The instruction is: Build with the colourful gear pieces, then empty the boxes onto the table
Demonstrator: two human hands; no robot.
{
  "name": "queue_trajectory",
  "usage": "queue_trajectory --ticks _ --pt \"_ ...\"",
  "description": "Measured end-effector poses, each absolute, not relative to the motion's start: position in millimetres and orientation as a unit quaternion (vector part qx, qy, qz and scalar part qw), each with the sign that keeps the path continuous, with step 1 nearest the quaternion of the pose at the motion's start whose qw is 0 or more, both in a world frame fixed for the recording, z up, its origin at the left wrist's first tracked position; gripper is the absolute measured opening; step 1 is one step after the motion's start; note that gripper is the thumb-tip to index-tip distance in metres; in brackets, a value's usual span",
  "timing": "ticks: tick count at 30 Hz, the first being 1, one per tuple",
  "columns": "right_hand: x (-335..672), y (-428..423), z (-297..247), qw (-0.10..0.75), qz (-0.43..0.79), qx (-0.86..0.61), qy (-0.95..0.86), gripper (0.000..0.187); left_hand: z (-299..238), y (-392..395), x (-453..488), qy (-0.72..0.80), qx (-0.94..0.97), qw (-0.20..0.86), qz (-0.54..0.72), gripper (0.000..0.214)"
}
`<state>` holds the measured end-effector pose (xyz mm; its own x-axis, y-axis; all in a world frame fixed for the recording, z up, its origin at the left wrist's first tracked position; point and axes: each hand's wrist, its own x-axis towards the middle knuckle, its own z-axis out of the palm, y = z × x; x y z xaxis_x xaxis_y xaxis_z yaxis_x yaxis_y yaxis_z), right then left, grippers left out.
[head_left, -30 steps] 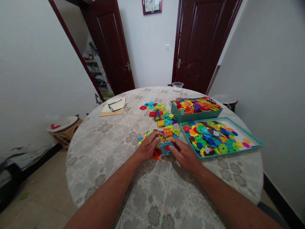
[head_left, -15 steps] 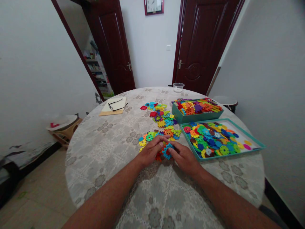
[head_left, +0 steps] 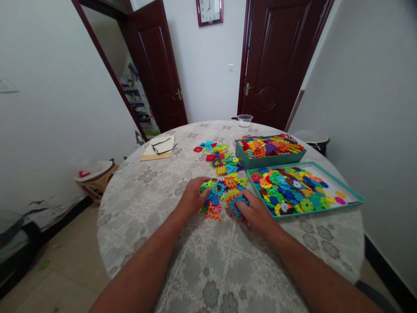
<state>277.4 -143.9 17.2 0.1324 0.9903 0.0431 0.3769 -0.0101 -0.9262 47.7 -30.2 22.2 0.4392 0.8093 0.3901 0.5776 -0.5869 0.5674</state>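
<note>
A spread of colourful plastic gear-shaped pieces [head_left: 221, 167] lies on the round table [head_left: 195, 243]. My left hand [head_left: 193, 196] rests at the near left end of the spread, fingers curled over a few pieces. My right hand [head_left: 254, 213] pinches a small joined cluster, a blue gear piece with an orange one [head_left: 236, 203], just left of the flat teal tray. An orange triangular piece [head_left: 213, 213] lies between my hands.
A flat teal tray [head_left: 353, 198] of gear pieces and a deeper teal box [head_left: 260, 161] heaped with pieces stand at the right. Glasses on a notebook [head_left: 159, 148] lie far left, a clear cup [head_left: 244, 119] at the far edge. Dark doors stand behind.
My hands were together on the blue-and-orange cluster; they have parted. The right hand carried the cluster to the right, and the left hand slid left onto the loose pieces.
</note>
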Motion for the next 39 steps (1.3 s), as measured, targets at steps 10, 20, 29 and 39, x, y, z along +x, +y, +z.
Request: queue_trajectory --ticks 10,20,29,39 --pt "280.5 -142.4 13.1 0.425 0.402 -0.603 -0.542 0.02 11.6 -21.6 72.7 0.372 0.905 0.075 0.195 0.022" --pt "280.9 -142.1 23.2 0.47 0.432 -0.578 -0.508 0.021 45.6 -48.1 70.4 0.375 0.86 0.2 0.282 0.031" --pt "278.2 -145.1 23.7 0.484 0.446 -0.526 -0.538 0.017 39.6 -73.6 76.6 0.359 0.772 0.461 0.251 0.036" --pt "298.1 -141.0 56.6 0.496 0.388 -0.589 -0.506 0.02 21.4 -25.9 30.6 0.452 0.786 0.177 0.382 0.034"
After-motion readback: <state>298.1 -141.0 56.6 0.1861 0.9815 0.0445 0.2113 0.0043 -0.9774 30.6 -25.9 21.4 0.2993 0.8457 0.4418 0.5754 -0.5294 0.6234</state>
